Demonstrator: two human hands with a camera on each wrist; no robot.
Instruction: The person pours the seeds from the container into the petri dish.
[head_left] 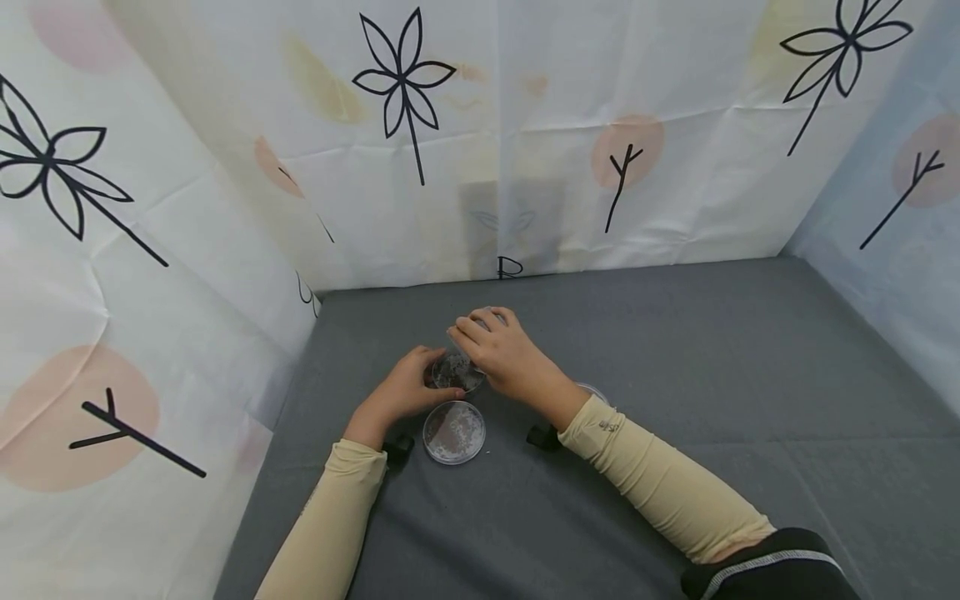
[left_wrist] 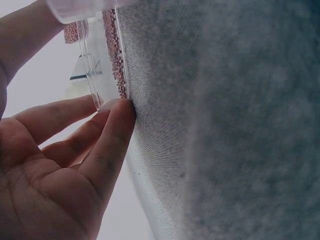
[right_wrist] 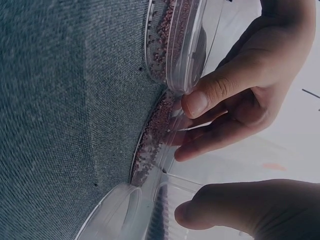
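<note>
My left hand [head_left: 408, 383] curves its thumb and fingers round a clear petri dish [head_left: 457, 372] of reddish-brown granules. In the left wrist view its fingertips are right at the wall of that dish [left_wrist: 112, 55]. Over the far right side of the dish, my right hand [head_left: 501, 350] holds a clear plastic container [head_left: 489, 318], mostly hidden by the fingers. Reddish-brown granules also show behind the dish in the left wrist view. Just nearer stands a second petri dish [head_left: 454, 432], with granules in it; its clear walls [right_wrist: 175, 55] stand beside the left thumb.
Another clear dish [head_left: 594, 392] is partly hidden under the right forearm; its clear rim [right_wrist: 115, 212] shows in the right wrist view. A grey cloth [head_left: 712, 358] covers the table. Printed fabric walls [head_left: 555, 150] stand at the back and sides. A few loose specks lie on the cloth.
</note>
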